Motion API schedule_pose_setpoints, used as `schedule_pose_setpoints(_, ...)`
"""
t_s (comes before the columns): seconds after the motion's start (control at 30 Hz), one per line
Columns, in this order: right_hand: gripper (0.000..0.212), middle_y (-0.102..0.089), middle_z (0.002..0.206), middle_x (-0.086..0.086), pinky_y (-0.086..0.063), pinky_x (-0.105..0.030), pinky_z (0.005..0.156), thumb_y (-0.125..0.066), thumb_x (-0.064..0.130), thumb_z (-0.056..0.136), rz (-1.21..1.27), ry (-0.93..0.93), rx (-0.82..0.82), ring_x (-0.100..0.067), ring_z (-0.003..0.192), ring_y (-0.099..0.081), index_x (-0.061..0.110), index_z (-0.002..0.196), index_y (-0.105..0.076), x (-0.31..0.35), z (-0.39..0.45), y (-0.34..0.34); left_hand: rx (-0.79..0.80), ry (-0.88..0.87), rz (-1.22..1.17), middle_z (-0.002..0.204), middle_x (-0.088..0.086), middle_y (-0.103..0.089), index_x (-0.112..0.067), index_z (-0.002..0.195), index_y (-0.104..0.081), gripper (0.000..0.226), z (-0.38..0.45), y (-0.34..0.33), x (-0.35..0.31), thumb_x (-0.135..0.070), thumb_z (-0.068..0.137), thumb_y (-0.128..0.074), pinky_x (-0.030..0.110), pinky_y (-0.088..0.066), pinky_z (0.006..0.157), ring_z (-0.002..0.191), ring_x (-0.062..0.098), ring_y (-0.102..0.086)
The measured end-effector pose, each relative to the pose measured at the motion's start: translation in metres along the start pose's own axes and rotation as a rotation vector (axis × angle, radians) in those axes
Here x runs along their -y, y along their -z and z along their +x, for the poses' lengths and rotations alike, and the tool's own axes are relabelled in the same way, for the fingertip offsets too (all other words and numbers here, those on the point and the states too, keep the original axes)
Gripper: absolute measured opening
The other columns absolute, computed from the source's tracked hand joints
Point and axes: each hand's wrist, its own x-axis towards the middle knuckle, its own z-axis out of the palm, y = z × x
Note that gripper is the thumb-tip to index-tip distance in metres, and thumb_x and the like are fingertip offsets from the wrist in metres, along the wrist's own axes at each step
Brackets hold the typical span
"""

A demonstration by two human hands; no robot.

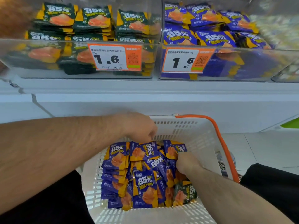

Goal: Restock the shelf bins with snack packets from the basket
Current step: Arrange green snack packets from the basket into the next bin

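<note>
Glossy packets — perforated plastic basket — clear, seemingly acrylic bins.

A white slotted basket with an orange handle holds purple-and-yellow snack packets printed with white "85%" and an orange food picture — one dark green-and-yellow packet among them. Above, a clear left bin shows dark green-and-yellow packets; a clear right bin shows purple-and-yellow packets. Both price tags are orange-bordered white with black numerals — "1.6". The shelf is white. Black clothing shows at the lower corners.
</note>
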Motion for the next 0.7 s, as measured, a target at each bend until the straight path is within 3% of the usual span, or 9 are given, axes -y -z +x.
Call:
schedule_pose_setpoints(0.1,0.026,-0.068,0.107,-0.007,-0.053,-0.035,0.076,-0.045,0.006,0.099,-0.189,0.092,-0.098,-0.024,0.096,-0.066,0.013,0.108,-0.067,0.013,-0.015,0.035,0.011,0.043,-0.03,0.093,-0.011,-0.054,-0.029,0.1,-0.058,0.012,-0.005,-0.001,0.005,-0.03,0.097,-0.046,0.035,-0.054,0.084,0.088,0.014,-0.06)
schedule_pose_setpoints(0.2,0.018,-0.064,0.089,-0.003,-0.05,-0.032,0.064,-0.049,0.013,0.095,-0.187,0.231,-0.129,-0.019,0.077,-0.062,0.013,0.101,-0.066,0.03,-0.025,0.079,-0.041,0.097,-0.045,0.112,-0.005,-0.061,-0.024,0.118,-0.06,0.026,-0.012,-0.001,0.012,-0.028,0.095,-0.05,0.038,-0.052,0.091,0.1,0.016,-0.059)
schedule_pose_setpoints(0.3,0.018,-0.058,0.081,-0.003,-0.048,-0.029,0.064,-0.049,0.022,0.097,-0.075,0.409,0.022,-0.015,0.068,-0.053,0.011,0.091,-0.062,0.048,-0.039,0.125,-0.142,0.102,-0.042,0.132,0.001,-0.054,-0.024,0.138,-0.05,0.045,-0.025,0.004,0.017,-0.033,0.094,-0.056,0.041,-0.044,0.102,0.119,0.021,-0.051)
schedule_pose_setpoints(0.47,0.025,-0.049,0.068,0.004,-0.036,-0.028,0.061,-0.052,0.02,0.095,0.29,0.64,0.09,-0.013,0.064,-0.047,0.023,0.07,-0.055,0.07,-0.084,0.189,-0.143,0.075,-0.035,0.138,0.001,-0.043,-0.027,0.145,-0.038,0.079,-0.054,0.023,0.034,-0.055,0.079,-0.071,0.041,-0.039,0.104,0.128,0.022,-0.04)
schedule_pose_setpoints(0.6,0.015,-0.041,0.068,0.0,-0.03,-0.027,0.057,-0.057,0.012,0.089,0.731,0.638,0.149,-0.015,0.063,-0.037,0.014,0.075,-0.056,0.078,-0.104,0.21,-0.194,0.085,-0.289,0.13,-0.005,-0.052,-0.027,0.137,-0.051,0.062,-0.083,0.04,0.045,-0.041,0.082,-0.075,0.033,-0.044,0.098,0.117,0.017,-0.051)
schedule_pose_setpoints(0.7,0.009,-0.047,0.062,0.003,-0.028,-0.031,0.058,-0.065,0.023,0.07,0.973,0.645,0.209,-0.016,0.063,-0.039,0.021,0.062,-0.062,0.083,-0.12,0.227,-0.359,0.036,-0.405,0.097,-0.013,-0.062,-0.024,0.104,-0.065,0.019,-0.103,0.051,0.056,-0.024,0.087,-0.073,0.026,-0.045,0.078,0.09,0.008,-0.057)
